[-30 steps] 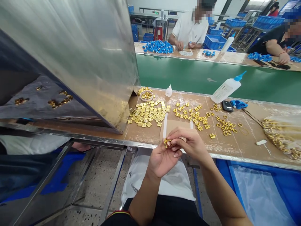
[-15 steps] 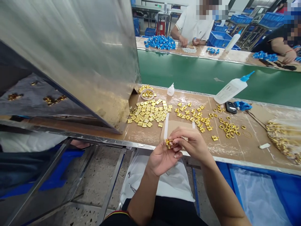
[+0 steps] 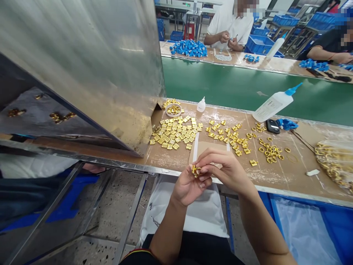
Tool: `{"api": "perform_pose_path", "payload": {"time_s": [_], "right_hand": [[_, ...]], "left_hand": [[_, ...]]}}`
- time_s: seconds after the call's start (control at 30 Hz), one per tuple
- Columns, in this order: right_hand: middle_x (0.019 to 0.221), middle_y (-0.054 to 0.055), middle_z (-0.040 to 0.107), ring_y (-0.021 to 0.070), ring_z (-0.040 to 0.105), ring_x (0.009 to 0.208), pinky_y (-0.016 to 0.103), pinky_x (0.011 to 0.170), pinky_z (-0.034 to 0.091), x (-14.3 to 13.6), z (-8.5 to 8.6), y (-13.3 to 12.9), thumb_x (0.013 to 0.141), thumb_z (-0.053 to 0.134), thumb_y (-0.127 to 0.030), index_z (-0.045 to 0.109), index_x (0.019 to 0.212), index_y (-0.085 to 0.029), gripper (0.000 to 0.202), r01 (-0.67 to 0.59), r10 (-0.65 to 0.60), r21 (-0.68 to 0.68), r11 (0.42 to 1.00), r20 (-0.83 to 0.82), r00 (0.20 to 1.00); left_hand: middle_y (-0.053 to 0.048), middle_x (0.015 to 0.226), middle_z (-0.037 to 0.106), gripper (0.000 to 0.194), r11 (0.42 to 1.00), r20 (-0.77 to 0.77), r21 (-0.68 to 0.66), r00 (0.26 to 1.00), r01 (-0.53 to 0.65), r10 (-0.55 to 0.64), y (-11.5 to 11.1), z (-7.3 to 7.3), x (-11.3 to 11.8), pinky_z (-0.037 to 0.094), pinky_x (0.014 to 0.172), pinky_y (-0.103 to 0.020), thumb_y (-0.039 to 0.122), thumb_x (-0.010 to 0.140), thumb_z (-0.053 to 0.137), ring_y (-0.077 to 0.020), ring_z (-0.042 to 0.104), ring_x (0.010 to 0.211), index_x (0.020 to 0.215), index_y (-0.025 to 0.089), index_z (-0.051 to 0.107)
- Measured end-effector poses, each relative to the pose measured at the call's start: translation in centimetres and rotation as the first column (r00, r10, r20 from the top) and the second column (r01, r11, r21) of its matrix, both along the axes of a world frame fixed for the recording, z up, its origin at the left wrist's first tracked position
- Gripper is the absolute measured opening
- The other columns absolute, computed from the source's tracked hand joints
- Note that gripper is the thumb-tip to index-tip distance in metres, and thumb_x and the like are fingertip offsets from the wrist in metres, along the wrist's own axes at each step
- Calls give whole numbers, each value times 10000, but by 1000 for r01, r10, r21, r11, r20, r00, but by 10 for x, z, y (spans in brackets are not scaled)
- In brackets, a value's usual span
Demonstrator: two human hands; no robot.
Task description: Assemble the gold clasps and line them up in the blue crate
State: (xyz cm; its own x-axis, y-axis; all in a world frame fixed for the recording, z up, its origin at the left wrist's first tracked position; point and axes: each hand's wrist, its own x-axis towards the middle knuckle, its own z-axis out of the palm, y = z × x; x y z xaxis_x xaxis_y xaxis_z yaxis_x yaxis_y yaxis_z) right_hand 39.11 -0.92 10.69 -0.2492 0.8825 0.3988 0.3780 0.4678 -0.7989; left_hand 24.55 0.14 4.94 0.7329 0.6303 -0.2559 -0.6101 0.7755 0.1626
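Observation:
Over the front edge of the bench, my left hand (image 3: 185, 188) pinches a small gold metal piece (image 3: 195, 170) between thumb and fingers, palm turned up. My right hand (image 3: 224, 168) closes its thumb and fingertips on the same piece from the right; its fingers hide part of it. Beyond my hands lie many flat gold square plates (image 3: 176, 136), back and left. To the right are gold square pieces with raised parts (image 3: 234, 136) and a heap of loose gold rings (image 3: 271, 151). A brown card with white strips (image 3: 211, 146) lies just behind my fingers.
A slanted metal hood (image 3: 118, 73) rises at left. A small dropper bottle (image 3: 201, 105), a large leaning glue bottle (image 3: 271, 107) and a black device (image 3: 272, 126) stand along the back. Bagged gold rings (image 3: 333, 162) lie right. Across the green belt (image 3: 209, 79), co-workers handle parts.
My hands stay together, and the gold piece has tilted and shifted slightly left and down. Across the belt, the white-shirted co-worker's hands have risen off the table.

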Motion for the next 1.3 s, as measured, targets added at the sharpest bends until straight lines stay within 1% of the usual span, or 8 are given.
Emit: {"api": "perform_pose_path", "payload": {"time_s": [0.37,0.53,0.6,0.67,0.77,1.0,1.2,1.3], "right_hand": [[872,48,748,163,713,808,268,707,560,4,-8,-8,978,635,-189,717,908,-205,109,54,-60,133,990,41,997],[886,50,750,176,714,821,289,722,575,5,-10,-17,995,623,-286,728,928,-229,137,151,-152,55,987,28,988],[917,56,751,188,719,848,307,746,594,0,-15,-27,980,648,-342,726,978,-237,131,280,-282,-31,959,-68,957],[959,63,749,187,728,847,303,737,615,-7,-22,-37,941,699,-407,703,1087,-243,219,334,-369,-181,925,-219,903],[1004,62,736,168,737,843,278,746,637,-16,-31,-49,875,775,-444,655,1200,-259,393,205,-364,-369,907,-437,823],[965,40,713,154,721,817,270,744,637,-15,-36,-52,830,833,-359,663,1105,-260,339,155,-348,-359,920,-571,744],[945,49,726,171,718,849,286,757,620,-11,-41,-49,845,819,-313,695,903,-249,151,195,-286,-218,956,-563,775],[935,70,716,197,710,851,325,749,618,-11,-44,-50,876,776,-386,739,911,-247,147,200,-280,-208,958,-500,820]], "left_hand": [[22,675,466,287,996,-72,-88,997,-24,17,-4,5,9,357,595,-251,237,840,793,-110,403,618,680,150,571],[18,679,472,409,986,-123,154,989,-68,88,-5,3,14,368,606,-260,446,688,906,-123,412,639,689,159,615],[7,672,484,447,903,-206,400,945,-157,256,-6,0,12,378,635,-278,548,688,871,-135,424,649,657,172,634],[-9,677,512,410,739,-248,641,855,-208,456,-6,-6,9,381,655,-291,574,753,810,-148,442,658,662,193,689],[-22,695,559,245,544,-249,821,749,-174,615,-4,-12,3,386,663,-301,495,797,804,-160,469,662,746,255,791],[-53,735,643,238,539,-281,837,777,-89,564,4,-15,-11,446,718,-336,306,631,947,-190,562,700,825,236,828],[-61,842,707,347,448,-188,884,778,-132,600,-1,-17,-12,469,745,-327,188,680,910,-203,603,779,1006,255,808],[-48,822,706,335,503,-229,856,781,-123,580,-1,-15,-10,466,757,-333,207,647,933,-193,583,746,954,253,808]]}}
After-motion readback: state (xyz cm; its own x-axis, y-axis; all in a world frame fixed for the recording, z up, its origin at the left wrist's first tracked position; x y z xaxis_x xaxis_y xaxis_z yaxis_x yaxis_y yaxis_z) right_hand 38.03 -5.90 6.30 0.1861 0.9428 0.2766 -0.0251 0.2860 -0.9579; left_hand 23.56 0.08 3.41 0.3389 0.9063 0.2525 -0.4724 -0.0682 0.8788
